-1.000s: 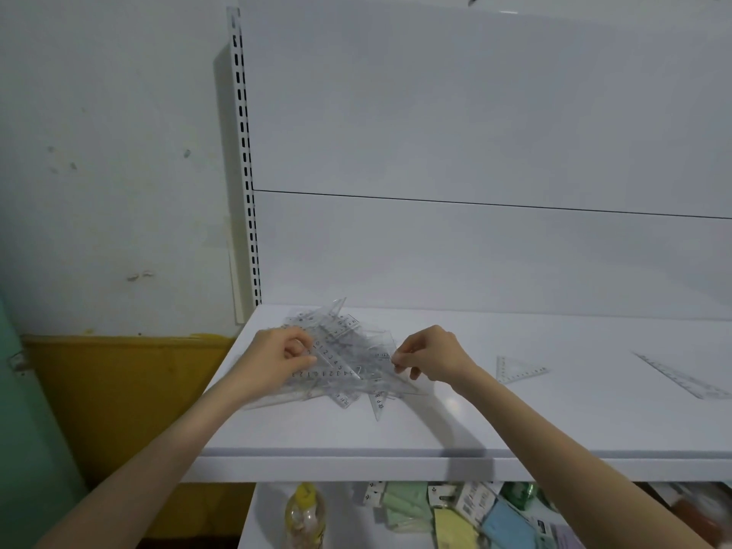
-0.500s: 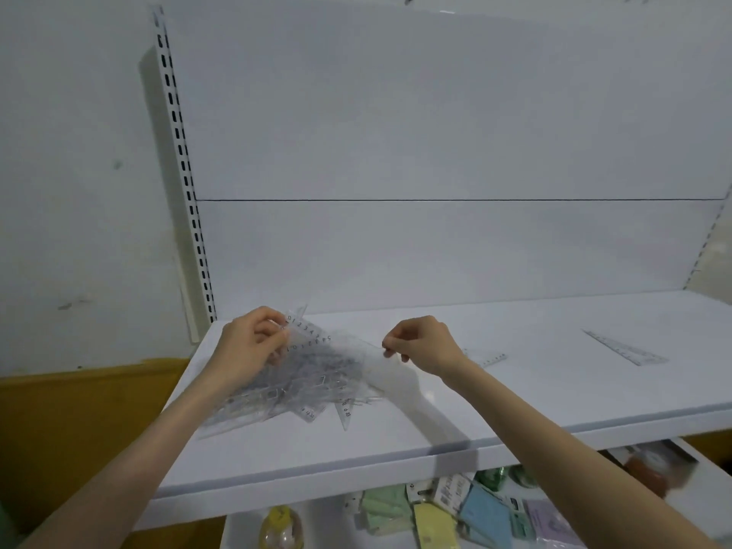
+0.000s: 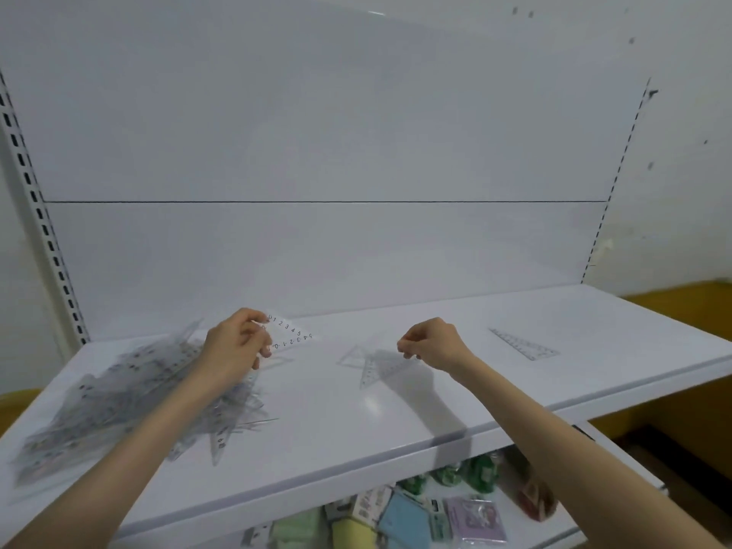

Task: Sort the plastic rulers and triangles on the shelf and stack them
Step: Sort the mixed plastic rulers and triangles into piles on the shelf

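A jumbled pile of clear plastic rulers and triangles (image 3: pixel 130 394) lies at the left end of the white shelf (image 3: pixel 396 425). My left hand (image 3: pixel 235 344) is raised just above the pile's right edge and pinches a small clear triangle (image 3: pixel 293 334) with printed numbers. My right hand (image 3: pixel 431 342) hovers to the right with its fingers curled; nothing shows between them. Under it, one or two clear triangles (image 3: pixel 372 366) lie flat on the shelf. Another clear triangle (image 3: pixel 523 344) lies alone further right.
A white back panel (image 3: pixel 336 247) rises behind the shelf, between perforated uprights (image 3: pixel 51 247). The lower shelf holds coloured packets (image 3: pixel 408 517) and green bottles (image 3: pixel 471 469). A yellow wall band (image 3: pixel 681 303) shows at the right.
My left hand has lifted a small triangle out of the pile. My right hand has let go of the pile and moved right. The view has swung to the right.
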Motion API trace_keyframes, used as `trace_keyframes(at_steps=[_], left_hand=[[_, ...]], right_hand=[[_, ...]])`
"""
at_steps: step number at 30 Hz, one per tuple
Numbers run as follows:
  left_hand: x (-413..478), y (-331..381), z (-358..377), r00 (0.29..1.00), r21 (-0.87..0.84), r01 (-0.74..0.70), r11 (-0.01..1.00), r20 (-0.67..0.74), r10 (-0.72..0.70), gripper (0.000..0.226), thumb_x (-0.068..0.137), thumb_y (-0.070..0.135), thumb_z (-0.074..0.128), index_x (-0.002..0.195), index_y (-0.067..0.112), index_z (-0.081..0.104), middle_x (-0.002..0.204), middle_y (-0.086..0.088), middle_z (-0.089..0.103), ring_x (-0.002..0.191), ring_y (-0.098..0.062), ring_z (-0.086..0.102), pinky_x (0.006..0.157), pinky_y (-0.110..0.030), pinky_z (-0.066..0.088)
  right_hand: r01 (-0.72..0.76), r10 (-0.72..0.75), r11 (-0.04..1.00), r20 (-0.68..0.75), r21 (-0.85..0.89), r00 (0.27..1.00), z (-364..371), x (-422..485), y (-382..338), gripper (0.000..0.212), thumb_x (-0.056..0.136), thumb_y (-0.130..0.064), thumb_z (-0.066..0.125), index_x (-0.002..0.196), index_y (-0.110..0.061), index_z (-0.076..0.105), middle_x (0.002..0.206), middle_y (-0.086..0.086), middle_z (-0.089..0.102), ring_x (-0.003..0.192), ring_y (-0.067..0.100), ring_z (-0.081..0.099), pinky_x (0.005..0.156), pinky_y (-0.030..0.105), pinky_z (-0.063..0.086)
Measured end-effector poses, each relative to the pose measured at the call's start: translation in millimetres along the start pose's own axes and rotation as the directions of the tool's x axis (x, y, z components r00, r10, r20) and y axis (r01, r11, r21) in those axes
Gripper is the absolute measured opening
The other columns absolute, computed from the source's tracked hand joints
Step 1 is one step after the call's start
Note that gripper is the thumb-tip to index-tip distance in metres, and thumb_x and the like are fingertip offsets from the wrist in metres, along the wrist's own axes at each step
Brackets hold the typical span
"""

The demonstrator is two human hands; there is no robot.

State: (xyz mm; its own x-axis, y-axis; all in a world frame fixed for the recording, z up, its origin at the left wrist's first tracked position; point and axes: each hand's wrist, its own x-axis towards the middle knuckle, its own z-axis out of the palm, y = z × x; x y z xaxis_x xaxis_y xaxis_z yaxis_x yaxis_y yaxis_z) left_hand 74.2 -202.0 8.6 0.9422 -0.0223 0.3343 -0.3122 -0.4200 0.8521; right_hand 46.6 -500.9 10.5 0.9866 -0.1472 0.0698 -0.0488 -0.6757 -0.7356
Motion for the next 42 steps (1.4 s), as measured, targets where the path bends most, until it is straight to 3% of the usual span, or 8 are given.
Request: trace_keyframes(at_steps=[7, 15, 19, 23, 27, 34, 38, 42], left_hand=[[-9.2, -1.9, 22.4, 0.993, 0.095, 0.096, 0.991, 0.054, -0.102, 0.039, 0.062, 0.012, 0.082, 0.090, 0.027, 0.060, 0.083, -0.001, 0.064, 0.060, -0.009, 0.056, 0.062, -0.025, 0.046], [-17.4, 2.3, 42.9, 0.987, 0.230, 0.034, 0.973, 0.146, -0.069, 0.047, 0.068, 0.002, 0.078, 0.107, 0.021, 0.059, 0.083, 0.005, 0.062, 0.058, -0.004, 0.054, 0.062, -0.013, 0.043], [-20.8, 13.1, 59.0, 0.977, 0.222, -0.029, 0.975, 0.210, -0.019, 0.048, 0.072, 0.006, 0.076, 0.113, 0.023, 0.059, 0.083, 0.005, 0.063, 0.058, 0.000, 0.054, 0.062, -0.015, 0.044], [-21.3, 27.5, 78.7, 0.968, 0.176, -0.055, 0.983, 0.250, 0.009, 0.046, 0.075, 0.011, 0.077, 0.115, 0.023, 0.058, 0.085, 0.004, 0.063, 0.061, -0.003, 0.054, 0.061, -0.013, 0.043], [-21.6, 36.5, 92.5, 0.960, 0.153, -0.057, 0.987, 0.279, 0.012, 0.046, 0.076, 0.012, 0.076, 0.118, 0.021, 0.058, 0.085, 0.004, 0.063, 0.067, -0.008, 0.057, 0.064, -0.015, 0.043], [-24.9, 30.2, 84.9, 0.980, 0.381, -0.103, 0.919, 0.196, 0.029, 0.030, 0.085, 0.020, 0.066, 0.114, 0.022, 0.057, 0.090, 0.007, 0.057, 0.065, -0.010, 0.050, 0.060, -0.013, 0.037], [-27.5, 19.0, 70.1, 0.986, 0.425, -0.080, 0.902, 0.164, 0.010, 0.022, 0.086, 0.017, 0.063, 0.107, 0.022, 0.058, 0.088, 0.007, 0.058, 0.069, -0.013, 0.054, 0.064, -0.018, 0.041], [-29.0, 16.6, 61.3, 0.987, 0.426, -0.097, 0.899, 0.157, 0.033, 0.017, 0.087, 0.015, 0.061, 0.100, 0.025, 0.057, 0.086, 0.007, 0.060, 0.077, -0.013, 0.058, 0.067, -0.019, 0.042]], right_hand=[[0.004, -0.012, 0.972, -0.032, -0.237, 0.999, 13.8, 27.0, 32.7, 0.018, 0.086, -0.028, 0.064, 0.078, -0.013, 0.071, 0.081, 0.000, 0.070, 0.079, 0.018, 0.063, 0.070, 0.030, 0.051], [0.152, -0.197, 0.932, -0.107, -0.330, 0.975, 12.3, 26.6, 37.3, 0.016, 0.087, -0.031, 0.063, 0.094, -0.018, 0.067, 0.094, -0.004, 0.068, 0.086, 0.017, 0.060, 0.069, 0.027, 0.042], [0.474, -0.474, 0.880, -0.067, -0.010, 0.878, 5.1, 16.0, 14.7, 0.022, 0.087, -0.033, 0.067, 0.105, -0.020, 0.067, 0.095, -0.008, 0.068, 0.085, 0.005, 0.062, 0.071, 0.018, 0.042], [0.693, -0.667, 0.713, 0.204, -0.106, 0.717, 8.7, 4.5, 5.9, 0.052, 0.079, -0.038, 0.075, 0.126, -0.026, 0.056, 0.116, -0.008, 0.063, 0.095, 0.004, 0.058, 0.076, 0.019, 0.048], [0.793, -0.789, 0.601, 0.085, -0.102, 0.609, 10.4, 2.8, 18.9, 0.033, 0.080, -0.014, 0.076, 0.112, -0.007, 0.069, 0.107, 0.005, 0.070, 0.080, 0.010, 0.062, 0.073, 0.019, 0.052], [0.495, -0.492, 0.843, 0.070, -0.210, 0.868, -13.6, 22.7, 49.9, 0.027, 0.083, -0.014, 0.072, 0.110, -0.009, 0.072, 0.110, 0.008, 0.071, 0.094, 0.020, 0.068, 0.091, 0.030, 0.049], [0.389, -0.376, 0.874, 0.102, -0.291, 0.921, -5.0, 24.0, 58.6, 0.019, 0.086, -0.023, 0.066, 0.102, -0.021, 0.076, 0.088, -0.008, 0.074, 0.082, 0.019, 0.058, 0.079, 0.023, 0.043], [0.394, -0.349, 0.852, 0.186, -0.345, 0.919, -4.1, 23.6, 55.1, 0.020, 0.087, -0.033, 0.064, 0.102, -0.027, 0.075, 0.111, -0.011, 0.071, 0.110, 0.015, 0.060, 0.092, 0.032, 0.047]])
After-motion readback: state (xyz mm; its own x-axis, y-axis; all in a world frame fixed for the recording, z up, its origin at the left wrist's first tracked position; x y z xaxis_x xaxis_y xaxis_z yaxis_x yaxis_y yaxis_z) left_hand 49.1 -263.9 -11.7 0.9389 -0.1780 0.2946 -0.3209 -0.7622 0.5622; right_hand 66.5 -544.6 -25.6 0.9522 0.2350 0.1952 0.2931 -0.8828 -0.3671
